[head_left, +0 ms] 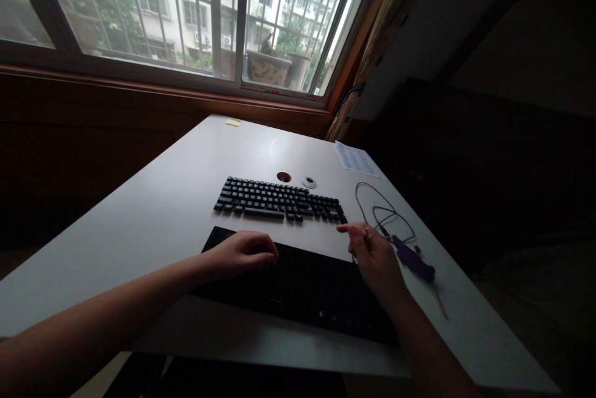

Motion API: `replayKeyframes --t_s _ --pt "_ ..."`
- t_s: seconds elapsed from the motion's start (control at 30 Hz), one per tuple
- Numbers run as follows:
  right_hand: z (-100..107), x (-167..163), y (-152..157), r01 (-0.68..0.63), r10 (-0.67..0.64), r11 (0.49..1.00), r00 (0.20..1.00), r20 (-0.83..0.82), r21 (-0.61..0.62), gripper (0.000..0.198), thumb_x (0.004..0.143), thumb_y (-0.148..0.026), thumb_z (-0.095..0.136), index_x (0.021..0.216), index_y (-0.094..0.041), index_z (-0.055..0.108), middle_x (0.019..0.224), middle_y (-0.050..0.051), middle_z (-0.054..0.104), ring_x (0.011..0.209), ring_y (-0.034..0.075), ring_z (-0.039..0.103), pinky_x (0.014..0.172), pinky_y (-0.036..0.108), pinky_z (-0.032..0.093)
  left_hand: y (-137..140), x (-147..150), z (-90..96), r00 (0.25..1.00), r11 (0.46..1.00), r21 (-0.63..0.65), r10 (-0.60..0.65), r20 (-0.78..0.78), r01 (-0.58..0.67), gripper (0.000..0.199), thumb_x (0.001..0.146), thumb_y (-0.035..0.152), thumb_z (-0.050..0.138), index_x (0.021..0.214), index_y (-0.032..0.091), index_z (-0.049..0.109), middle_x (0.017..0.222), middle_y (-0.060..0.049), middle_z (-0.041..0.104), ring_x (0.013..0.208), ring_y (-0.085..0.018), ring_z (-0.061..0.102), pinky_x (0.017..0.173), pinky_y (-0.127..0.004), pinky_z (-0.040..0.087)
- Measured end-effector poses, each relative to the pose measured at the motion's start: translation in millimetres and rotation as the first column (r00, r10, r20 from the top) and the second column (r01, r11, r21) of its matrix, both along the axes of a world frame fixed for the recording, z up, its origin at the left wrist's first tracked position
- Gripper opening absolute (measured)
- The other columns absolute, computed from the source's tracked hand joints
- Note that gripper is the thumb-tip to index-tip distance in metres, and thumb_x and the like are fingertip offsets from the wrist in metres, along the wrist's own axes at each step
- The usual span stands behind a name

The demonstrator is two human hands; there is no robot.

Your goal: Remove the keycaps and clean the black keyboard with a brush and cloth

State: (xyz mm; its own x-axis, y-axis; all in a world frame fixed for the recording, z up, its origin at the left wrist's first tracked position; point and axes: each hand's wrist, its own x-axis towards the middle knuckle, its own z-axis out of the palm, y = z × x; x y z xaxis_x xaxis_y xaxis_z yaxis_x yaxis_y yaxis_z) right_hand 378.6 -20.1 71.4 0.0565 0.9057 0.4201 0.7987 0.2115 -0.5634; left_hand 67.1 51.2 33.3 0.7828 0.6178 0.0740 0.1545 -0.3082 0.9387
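Observation:
A black keyboard base [298,286] lies across the near part of the white table; its surface is too dark to make out well. My left hand [242,252] rests on its upper left part, fingers loosely bent, thumb apart from them. Beyond the base, black keycaps [265,196] are laid out in rows like a keyboard. Over the base's right end is my right hand [370,252], index finger stretched toward the lower right keycaps and the other fingers curled. A ring is on one finger. I see nothing clearly held in either hand.
To the right lie a coiled black cable [386,212] and a purple object [414,259] with a thin pale stick [438,300]. Behind the keycaps are a round table hole [284,177] and a white ring-shaped cover [308,182]. Printed paper [358,160] lies at the far right edge.

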Motion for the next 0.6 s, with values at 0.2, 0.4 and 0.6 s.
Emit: replayKeyframes --t_s 0.2,0.4,0.6 --pt "3.1 -5.8 -49.5 0.143 -0.144 0.990 0.984 -0.103 -0.017 0.047 0.104 -0.053 0.036 0.082 -0.021 0.064 0.078 0.003 0.064 0.076 0.019 0.061 0.071 0.030 0.047 -2.0 1.4 -1.6 1.000 0.998 -0.054 0.011 -0.004 -0.011 0.024 0.094 0.037 0.063 0.101 0.014 0.070 0.091 -0.005 0.068 0.074 -0.014 0.065 0.068 -0.024 0.053" --pt "4.5 -35.7 -82.4 0.125 -0.206 0.962 0.915 -0.348 -0.242 0.054 0.101 -0.063 0.034 0.083 -0.021 0.061 0.053 -0.001 0.056 0.049 0.016 0.056 0.050 0.025 0.043 0.2 2.6 -3.6 0.999 0.998 -0.059 0.029 -0.014 -0.030 0.025 0.094 0.037 0.062 0.101 0.014 0.069 0.090 -0.005 0.068 0.072 -0.014 0.066 0.068 -0.025 0.054" --pt "-2.6 -54.1 -87.0 0.040 -0.158 0.943 0.928 -0.337 -0.332 0.051 0.097 -0.063 0.044 0.073 -0.022 0.060 0.055 0.001 0.065 0.047 0.016 0.062 0.048 0.025 0.047 -1.6 2.3 -1.8 1.000 0.999 -0.044 0.025 -0.015 -0.025 0.027 0.094 0.039 0.061 0.100 0.013 0.069 0.090 -0.005 0.069 0.072 -0.014 0.066 0.068 -0.025 0.054"
